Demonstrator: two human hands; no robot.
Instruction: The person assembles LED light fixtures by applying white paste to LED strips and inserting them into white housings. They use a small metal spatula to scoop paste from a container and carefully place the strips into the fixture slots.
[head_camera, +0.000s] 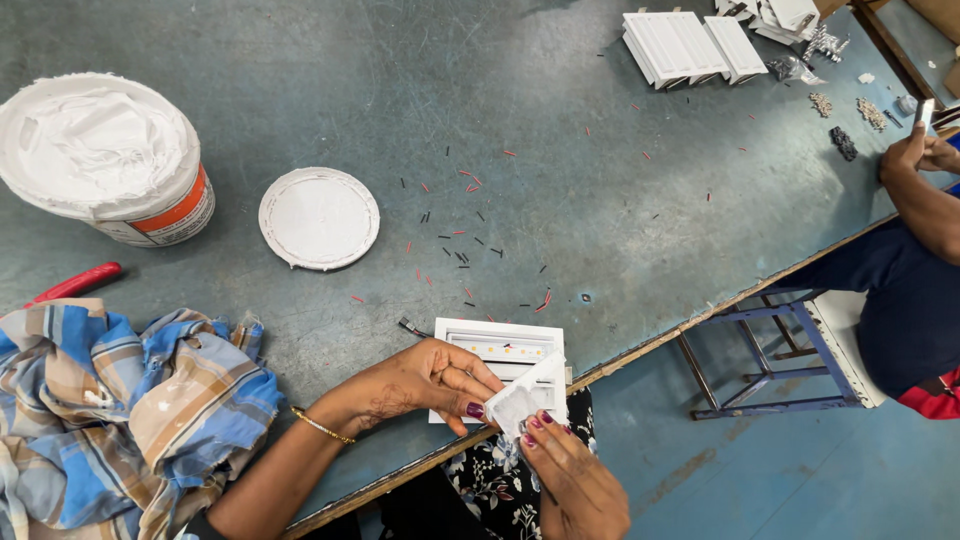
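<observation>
A white rectangular light housing (505, 347) with a strip of small yellow LEDs lies at the near table edge. My left hand (420, 380) rests on its left part, fingers curled toward a small white plate smeared with white paste (527, 400). My right hand (570, 475) holds that plate from below, just over the housing's near right corner. A short black wire (412, 327) sticks out at the housing's left.
An open tub of white paste (105, 155) stands far left, its round lid (319, 217) beside it. A checked cloth (120, 410) and red-handled tool (75, 284) lie left. Stacked white housings (690, 45) sit far right. Another person's arm (925, 190) and a blue stool (775, 350) are right.
</observation>
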